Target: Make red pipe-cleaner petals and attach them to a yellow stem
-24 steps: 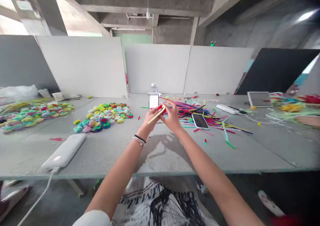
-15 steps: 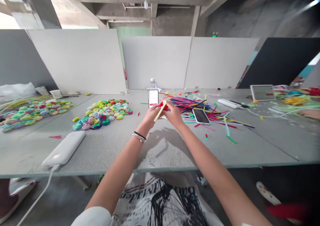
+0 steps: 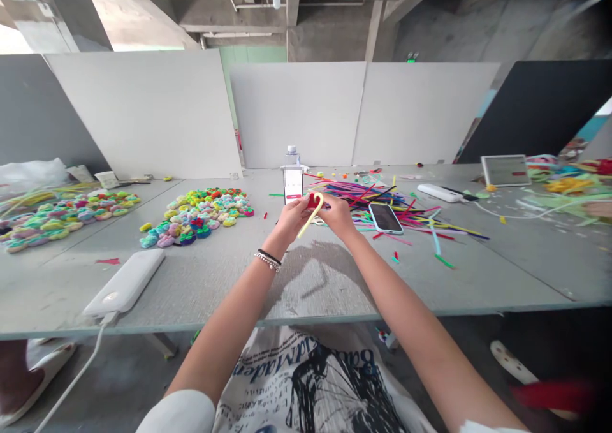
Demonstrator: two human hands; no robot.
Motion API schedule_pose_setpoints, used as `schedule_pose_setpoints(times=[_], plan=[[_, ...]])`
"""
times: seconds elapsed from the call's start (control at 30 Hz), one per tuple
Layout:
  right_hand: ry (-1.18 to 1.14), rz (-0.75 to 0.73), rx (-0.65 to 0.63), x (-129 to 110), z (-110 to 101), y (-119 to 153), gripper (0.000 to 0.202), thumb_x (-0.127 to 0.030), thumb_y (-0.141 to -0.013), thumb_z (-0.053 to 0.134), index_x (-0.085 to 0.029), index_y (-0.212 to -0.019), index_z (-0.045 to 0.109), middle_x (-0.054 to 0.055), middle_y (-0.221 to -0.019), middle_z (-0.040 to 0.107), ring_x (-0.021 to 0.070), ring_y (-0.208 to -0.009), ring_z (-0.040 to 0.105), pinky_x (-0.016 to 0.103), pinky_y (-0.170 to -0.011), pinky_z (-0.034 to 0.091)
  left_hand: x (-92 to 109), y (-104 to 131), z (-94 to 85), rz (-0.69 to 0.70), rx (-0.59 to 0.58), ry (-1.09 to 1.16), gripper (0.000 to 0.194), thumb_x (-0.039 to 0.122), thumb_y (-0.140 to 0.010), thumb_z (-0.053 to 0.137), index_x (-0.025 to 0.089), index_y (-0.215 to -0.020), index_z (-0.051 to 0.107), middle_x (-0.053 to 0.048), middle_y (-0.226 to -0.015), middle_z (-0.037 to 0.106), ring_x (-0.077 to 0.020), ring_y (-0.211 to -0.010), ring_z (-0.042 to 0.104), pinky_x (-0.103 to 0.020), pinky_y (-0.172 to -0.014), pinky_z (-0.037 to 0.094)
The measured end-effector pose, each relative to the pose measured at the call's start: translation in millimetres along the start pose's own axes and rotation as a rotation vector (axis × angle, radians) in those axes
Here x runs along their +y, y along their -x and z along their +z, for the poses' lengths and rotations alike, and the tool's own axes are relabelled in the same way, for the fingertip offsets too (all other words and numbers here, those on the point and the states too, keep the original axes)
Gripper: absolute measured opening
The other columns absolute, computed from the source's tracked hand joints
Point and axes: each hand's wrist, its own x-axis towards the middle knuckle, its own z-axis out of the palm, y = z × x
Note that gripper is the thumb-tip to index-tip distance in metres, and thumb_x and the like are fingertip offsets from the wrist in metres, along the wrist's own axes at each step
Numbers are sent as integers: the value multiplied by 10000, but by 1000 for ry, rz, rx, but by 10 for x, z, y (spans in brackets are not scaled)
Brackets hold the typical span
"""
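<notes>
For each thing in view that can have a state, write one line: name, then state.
Yellow strip, held, upper end bent into a hook.
Left hand, closed on the yellow strip.
Right hand, fingers bent, grip partly hidden.
Standing phone, upright, screen lit.
Flat phone, lying face up, screen dark.
Bottle, upright, capped.
Nearer power bank, flat, cable plugged in.
Coloured strips, loosely heaped.
Bulb, hanging.

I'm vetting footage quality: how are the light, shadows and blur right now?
Head view: daylight bleaches the upper left; head view: a soft shadow darkens the table under the left hand and right hand; head view: the red patch at lower right is smeared, the yellow strip fairly clear.
</notes>
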Motion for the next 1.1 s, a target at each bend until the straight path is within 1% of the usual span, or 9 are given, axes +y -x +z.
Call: schedule_pose_setpoints(times=[0.13,0.37,0.5,0.7,0.77,0.87,0.93,1.0,1.1], plan=[[-29,-15,-5,55,0,10,374,-448,-821,649,-239,-1123,715,59,-1086,733,274,-1014,671,388,-905,499,-13,6,-4,-27,21,6,201,281,-800,722,80,-796,700,-70,-737,713,-118,-639,634,-237,-687,458],[-85,-24,-3,134,20,11,368,-464,-801,666,-241,-1088,727,67,-1120,714,267,-1033,644,398,-910,494,-62,-54,-34,-75,61,29,113,212,-827,668,106,-805,698,-55,-721,708,-117,-633,618,-243,-710,469],[-113,-6,-12,156,38,17,347,-467,-794,671,-241,-1048,742,67,-1079,726,266,-996,656,407,-902,498,-64,-35,-22,-79,59,46,133,208,-847,649,106,-775,695,-59,-720,705,-126,-659,628,-245,-734,476],[-149,35,-20,174,73,36,355,-468,-771,691,-241,-1038,745,69,-1078,729,272,-1018,654,422,-945,474,-78,-22,-29,-65,42,51,167,248,-806,711,98,-736,687,-52,-670,683,-122,-636,617,-239,-722,465],[-161,55,-17,177,82,37,387,-466,-775,686,-234,-1082,729,76,-1116,717,272,-1054,642,422,-959,467,-86,-27,-27,-50,27,53,161,255,-808,708,104,-757,688,-50,-693,688,-120,-653,621,-236,-724,465],[-183,102,7,184,82,30,463,-470,-813,638,-215,-1198,668,98,-1206,677,269,-1078,634,413,-913,501,-94,-36,-14,-24,-16,63,149,276,-830,684,128,-837,699,-50,-790,707,-127,-741,643,-251,-781,475],[-199,125,8,186,73,23,501,-469,-814,633,-216,-1247,635,98,-1247,655,266,-1096,627,404,-896,516,-100,-50,-14,-19,-42,65,154,280,-829,685,136,-881,705,-54,-829,710,-136,-788,653,-263,-812,477],[-217,127,-23,180,63,19,555,-457,-778,678,-225,-1278,614,90,-1283,635,266,-1139,607,395,-922,509,-112,-73,-28,-18,-41,66,143,266,-824,689,134,-876,707,-48,-799,705,-130,-764,652,-255,-801,480],[-247,128,-85,153,55,15,636,-444,-741,722,-229,-1323,580,89,-1346,589,272,-1200,573,390,-966,487,-136,-109,-66,-6,-4,79,99,237,-836,668,145,-843,703,-17,-718,688,-101,-678,633,-230,-768,486]])
